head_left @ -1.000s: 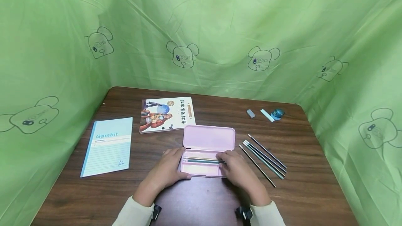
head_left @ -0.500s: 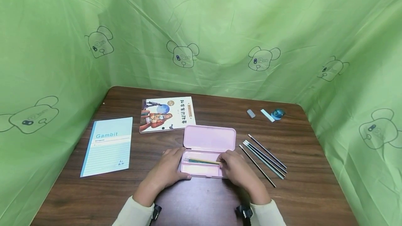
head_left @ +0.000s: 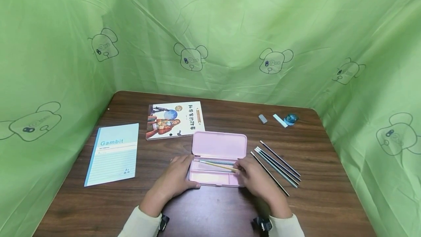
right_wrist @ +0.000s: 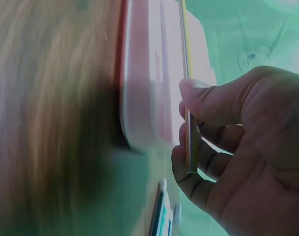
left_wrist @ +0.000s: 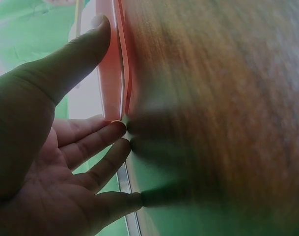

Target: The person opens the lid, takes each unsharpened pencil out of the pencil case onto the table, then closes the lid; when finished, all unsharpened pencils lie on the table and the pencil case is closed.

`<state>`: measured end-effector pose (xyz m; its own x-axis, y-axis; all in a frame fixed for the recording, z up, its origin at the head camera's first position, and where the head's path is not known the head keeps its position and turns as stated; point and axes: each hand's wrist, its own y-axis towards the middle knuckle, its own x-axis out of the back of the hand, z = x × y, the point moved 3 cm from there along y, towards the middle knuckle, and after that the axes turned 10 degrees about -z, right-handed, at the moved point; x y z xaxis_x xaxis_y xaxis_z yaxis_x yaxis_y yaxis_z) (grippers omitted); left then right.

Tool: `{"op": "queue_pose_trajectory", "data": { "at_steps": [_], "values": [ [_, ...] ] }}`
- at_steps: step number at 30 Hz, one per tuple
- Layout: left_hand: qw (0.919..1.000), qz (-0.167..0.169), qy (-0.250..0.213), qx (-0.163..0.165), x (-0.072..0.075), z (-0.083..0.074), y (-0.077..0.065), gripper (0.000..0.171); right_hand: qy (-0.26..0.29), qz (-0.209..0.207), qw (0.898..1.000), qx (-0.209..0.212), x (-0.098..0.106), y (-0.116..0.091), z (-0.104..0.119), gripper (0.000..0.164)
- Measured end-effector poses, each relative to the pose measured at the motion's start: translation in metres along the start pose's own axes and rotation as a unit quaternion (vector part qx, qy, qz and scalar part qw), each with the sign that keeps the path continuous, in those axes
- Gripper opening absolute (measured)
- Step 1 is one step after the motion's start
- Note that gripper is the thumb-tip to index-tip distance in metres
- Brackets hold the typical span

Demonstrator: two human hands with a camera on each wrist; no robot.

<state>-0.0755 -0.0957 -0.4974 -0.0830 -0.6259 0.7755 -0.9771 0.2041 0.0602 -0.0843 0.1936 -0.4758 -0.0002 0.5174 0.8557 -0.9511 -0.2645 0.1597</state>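
Observation:
A pink pencil case point(head_left: 205, 178) lies with its lid point(head_left: 219, 144) raised at the back. My left hand point(head_left: 175, 178) holds its left end; the thumb lies along the front wall and the fingers are at the left side, as the left wrist view also shows. With thumb and fingers, my right hand point(head_left: 253, 175) pinches one end of a yellow pencil point(right_wrist: 185, 44). That pencil slants over the long compartment. Behind it, bluish pencils point(head_left: 217, 162) lie along the compartment's back; their right ends are hidden by the right hand.
Several dark and teal pencils point(head_left: 277, 167) lie on the table right of the case. Farther back are a grey eraser point(head_left: 262, 119), a light strip point(head_left: 280, 120) and a blue round object point(head_left: 291, 119). A picture book point(head_left: 174, 120) and a notebook point(head_left: 113, 153) lie to the left.
My right hand has moved slightly right with the yellow pencil, which is now apart from the bluish ones. Those have shifted toward the back of the compartment. The left hand stays in place.

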Motion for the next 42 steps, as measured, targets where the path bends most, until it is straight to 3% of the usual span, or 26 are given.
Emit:
{"op": "queue_pose_trajectory", "data": {
  "at_steps": [3, 10, 19, 31, 42],
  "values": [
    [1.0, 0.0, 0.001, -0.001, 0.0, -0.001, 0.0, 0.101, 0.003, -0.01, 1.0, -0.023, 0.013, -0.005, -0.013, 0.015],
    [1.0, -0.003, -0.004, -0.003, 0.001, -0.003, -0.001, 0.098, -0.02, -0.086, 0.995, -0.051, 0.052, -0.029, -0.057, 0.012],
    [1.0, -0.004, -0.008, -0.003, 0.001, -0.002, -0.001, 0.1, -0.048, -0.093, 0.984, -0.143, 0.087, -0.054, -0.119, 0.009],
    [1.0, -0.001, -0.008, -0.003, 0.002, -0.004, -0.001, 0.098, -0.057, -0.092, 0.975, -0.195, 0.089, -0.055, -0.167, 0.011],
    [0.9999, -0.001, -0.013, 0.001, 0.003, -0.004, -0.002, 0.098, -0.058, -0.077, 0.969, -0.228, 0.085, -0.052, -0.183, 0.018]
  ]
}}
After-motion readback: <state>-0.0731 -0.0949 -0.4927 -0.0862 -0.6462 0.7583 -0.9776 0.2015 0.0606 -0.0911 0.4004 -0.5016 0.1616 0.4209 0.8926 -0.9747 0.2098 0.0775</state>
